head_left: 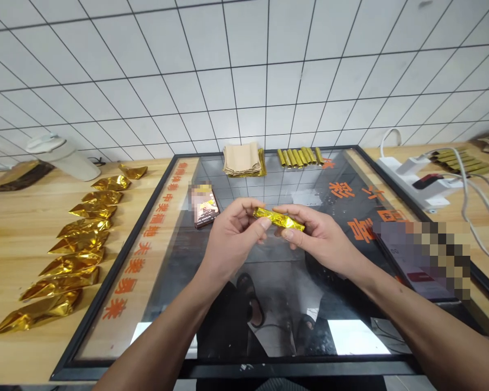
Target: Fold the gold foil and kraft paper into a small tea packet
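White tiled wall (244, 81) at the back, dark grout lines; below it a pale wood table (8, 228) bearing a black-framed glass panel (309, 366) with orange characters down both sides. Over the panel's middle, you have a gold-wrapped roll (283, 220) raised between both hands, its right end tipped slightly down. Your left hand (236, 231) pinches the left end, thumb on the near side, fingers curled behind; your right hand (315, 229) grips the right end, thumb below, index finger along the top. Both grips closed to the roll's thickness. Phone (206, 209) just beyond your left hand. Far edge: stack of brown paper (241, 157), row of slim gold tubes (299, 157) to its right. Shiny gold packets (85, 227) line the wood at left.
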Tool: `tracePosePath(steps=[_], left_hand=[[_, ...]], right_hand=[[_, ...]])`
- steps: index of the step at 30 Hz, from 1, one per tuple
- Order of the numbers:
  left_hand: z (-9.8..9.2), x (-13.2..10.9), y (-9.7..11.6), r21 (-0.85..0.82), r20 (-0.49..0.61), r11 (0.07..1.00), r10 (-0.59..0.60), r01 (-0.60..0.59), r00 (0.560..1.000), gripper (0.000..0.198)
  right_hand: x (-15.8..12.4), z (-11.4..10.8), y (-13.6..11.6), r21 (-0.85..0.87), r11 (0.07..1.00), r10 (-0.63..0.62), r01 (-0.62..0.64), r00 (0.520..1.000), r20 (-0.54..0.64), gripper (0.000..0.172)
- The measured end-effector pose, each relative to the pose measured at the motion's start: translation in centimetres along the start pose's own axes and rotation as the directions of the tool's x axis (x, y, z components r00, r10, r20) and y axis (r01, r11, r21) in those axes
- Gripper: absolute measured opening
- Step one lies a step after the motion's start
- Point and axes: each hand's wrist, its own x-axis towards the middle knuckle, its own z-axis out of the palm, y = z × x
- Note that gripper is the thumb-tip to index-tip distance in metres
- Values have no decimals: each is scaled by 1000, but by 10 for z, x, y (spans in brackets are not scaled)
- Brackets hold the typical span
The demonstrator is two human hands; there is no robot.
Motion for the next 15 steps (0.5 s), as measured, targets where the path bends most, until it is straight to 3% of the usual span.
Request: tracePosePath(steps=[5,11,15], left_hand=[[-1,3,-2,-35,-26,997,-66,66,997,36],[-1,3,-3,-49,-18,996,-78,77,997,34],[0,2,-4,-24,-24,998,-61,61,998,36]], right_hand=[[0,-1,7,-52,998,-42,36,991,-123,34],[0,-3,5,-91,993,-83,71,988,-131,20],[2,-3,4,-18,999,-43,41,991,-129,26]])
